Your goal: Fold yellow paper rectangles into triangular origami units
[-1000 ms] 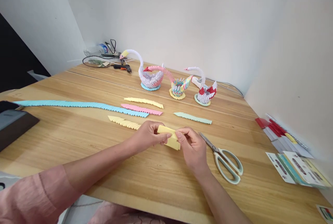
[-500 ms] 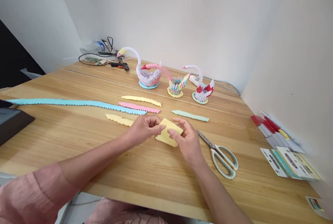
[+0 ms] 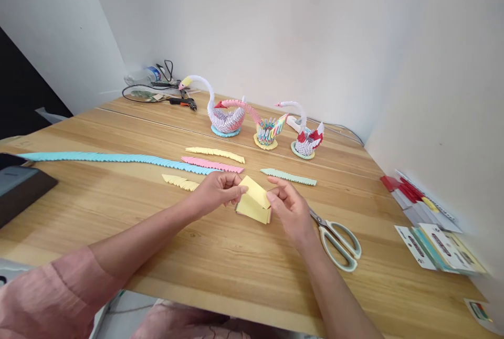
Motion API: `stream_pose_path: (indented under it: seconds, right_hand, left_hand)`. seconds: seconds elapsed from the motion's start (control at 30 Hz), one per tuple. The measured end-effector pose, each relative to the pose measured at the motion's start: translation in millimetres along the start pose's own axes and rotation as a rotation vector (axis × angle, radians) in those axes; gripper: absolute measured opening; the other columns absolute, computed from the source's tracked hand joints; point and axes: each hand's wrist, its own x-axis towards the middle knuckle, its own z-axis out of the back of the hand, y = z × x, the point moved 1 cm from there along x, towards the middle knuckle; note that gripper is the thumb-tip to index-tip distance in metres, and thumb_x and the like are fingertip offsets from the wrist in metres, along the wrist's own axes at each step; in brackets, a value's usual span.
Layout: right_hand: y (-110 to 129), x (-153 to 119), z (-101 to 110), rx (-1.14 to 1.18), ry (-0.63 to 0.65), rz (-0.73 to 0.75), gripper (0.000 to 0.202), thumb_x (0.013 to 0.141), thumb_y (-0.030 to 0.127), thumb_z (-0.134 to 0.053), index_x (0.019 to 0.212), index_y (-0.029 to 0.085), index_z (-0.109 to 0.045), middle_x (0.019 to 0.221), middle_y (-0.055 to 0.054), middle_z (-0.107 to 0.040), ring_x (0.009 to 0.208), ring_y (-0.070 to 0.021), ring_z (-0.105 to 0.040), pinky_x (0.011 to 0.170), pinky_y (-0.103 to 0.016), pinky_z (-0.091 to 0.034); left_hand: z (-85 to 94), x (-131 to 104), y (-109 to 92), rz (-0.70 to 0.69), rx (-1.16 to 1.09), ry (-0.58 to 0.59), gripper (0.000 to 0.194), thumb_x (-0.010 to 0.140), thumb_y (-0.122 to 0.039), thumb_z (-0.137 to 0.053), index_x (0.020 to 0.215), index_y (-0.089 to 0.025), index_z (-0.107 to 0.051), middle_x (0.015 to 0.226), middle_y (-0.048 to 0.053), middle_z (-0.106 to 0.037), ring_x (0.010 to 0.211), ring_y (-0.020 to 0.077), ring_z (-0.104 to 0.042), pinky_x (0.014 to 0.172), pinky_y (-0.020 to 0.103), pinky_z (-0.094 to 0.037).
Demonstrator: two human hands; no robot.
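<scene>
Between my hands is a small yellow paper slip [image 3: 255, 191], held up above a stack of yellow paper [image 3: 252, 210] lying on the table. My left hand [image 3: 220, 189] pinches the slip's left corner between thumb and fingers. At its right edge, my right hand [image 3: 289, 202] grips the slip with thumb and index finger. Pink shows at the edge of the stack. White-handled scissors [image 3: 334, 236] lie beside my right wrist. Behind my left hand is a strip of folded yellow pieces [image 3: 179, 181], partly covered by the hand.
Folded strips in blue [image 3: 98, 157], pink [image 3: 212, 164], yellow [image 3: 214, 154] and green [image 3: 289, 176] lie farther back. Behind them stand three paper swans, one white and pink [image 3: 226, 118]. A glue gun [image 3: 183, 102] lies back left; paper packs [image 3: 441, 247] lie right. A dark device [image 3: 25, 189] sits left.
The yellow slip has been raised and angled, and more of the stack beneath it shows. My right hand has shifted slightly right. The view has moved a little.
</scene>
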Motion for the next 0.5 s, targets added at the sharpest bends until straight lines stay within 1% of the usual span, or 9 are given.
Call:
stream_pose_path:
  seconds: [0.1, 0.2, 0.23, 0.3, 0.37, 0.43, 0.5]
  right_hand:
    - [-2.1, -1.1, -7.5, -0.103, -0.034, 0.051, 0.030, 0.080, 0.027, -0.056, 0.110, 0.020, -0.054, 0.067, 0.003, -0.055, 0.059, -0.0124, -0.052, 0.053, -0.023, -0.042]
    - [-3.5, -3.0, -13.7, -0.166, -0.049, 0.113, 0.022, 0.081, 0.025, -0.056, 0.102, 0.021, -0.053, 0.067, 0.003, -0.057, 0.060, -0.0123, -0.053, 0.055, -0.023, -0.043]
    - [-3.3, -4.0, -15.5, -0.181, -0.057, 0.129, 0.019, 0.081, 0.024, -0.056, 0.100, 0.021, -0.054, 0.067, 0.003, -0.057, 0.060, -0.0123, -0.054, 0.056, -0.024, -0.043]
    - [-1.9, -5.7, -18.4, -0.201, -0.082, 0.158, 0.017, 0.080, 0.023, -0.057, 0.097, 0.021, -0.054, 0.067, 0.003, -0.059, 0.061, -0.0126, -0.055, 0.058, -0.024, -0.044]
    - [-0.2, -6.9, -20.9, -0.216, -0.110, 0.182, 0.016, 0.080, 0.023, -0.057, 0.096, 0.021, -0.055, 0.067, 0.002, -0.059, 0.061, -0.0128, -0.056, 0.060, -0.025, -0.046]
    - [0.6, -7.2, -22.8, -0.229, -0.144, 0.195, 0.016, 0.080, 0.023, -0.057, 0.096, 0.022, -0.056, 0.068, 0.002, -0.060, 0.062, -0.0129, -0.057, 0.062, -0.025, -0.046]
    - [0.0, -6.9, -23.4, -0.241, -0.164, 0.190, 0.015, 0.080, 0.024, -0.058, 0.094, 0.021, -0.056, 0.069, 0.002, -0.061, 0.062, -0.0129, -0.057, 0.063, -0.026, -0.047]
  left_hand:
    - [-0.3, 0.7, 0.1, 0.007, -0.056, -0.052, 0.031, 0.074, -0.039, -0.064, 0.062, -0.013, -0.053, 0.052, -0.003, -0.053, 0.046, 0.0059, -0.043, 0.045, 0.018, -0.033]
    - [-2.2, 1.8, 3.4, 0.038, -0.191, -0.107, 0.033, 0.076, -0.042, -0.063, 0.064, -0.013, -0.055, 0.057, -0.001, -0.057, 0.047, 0.0064, -0.048, 0.045, 0.018, -0.036]
    - [-3.4, 2.3, 5.1, 0.061, -0.236, -0.099, 0.034, 0.076, -0.044, -0.062, 0.065, -0.012, -0.055, 0.058, -0.001, -0.058, 0.048, 0.0066, -0.049, 0.044, 0.018, -0.036]
    - [-5.9, 2.9, 8.5, 0.119, -0.305, -0.045, 0.036, 0.076, -0.045, -0.063, 0.065, -0.011, -0.057, 0.058, 0.000, -0.058, 0.047, 0.0066, -0.051, 0.042, 0.017, -0.036]
    - [-6.9, 2.8, 10.4, 0.170, -0.376, -0.010, 0.034, 0.074, -0.044, -0.067, 0.066, -0.011, -0.058, 0.059, 0.001, -0.059, 0.046, 0.0061, -0.051, 0.041, 0.016, -0.035]
    - [-6.2, 2.1, 10.5, 0.192, -0.437, 0.003, 0.032, 0.071, -0.041, -0.070, 0.067, -0.011, -0.060, 0.064, 0.001, -0.061, 0.049, 0.0064, -0.054, 0.041, 0.016, -0.036]
    - [-4.8, 1.2, 9.4, 0.192, -0.436, 0.005, 0.030, 0.069, -0.039, -0.072, 0.067, -0.011, -0.061, 0.065, 0.002, -0.063, 0.051, 0.0072, -0.055, 0.042, 0.016, -0.037]
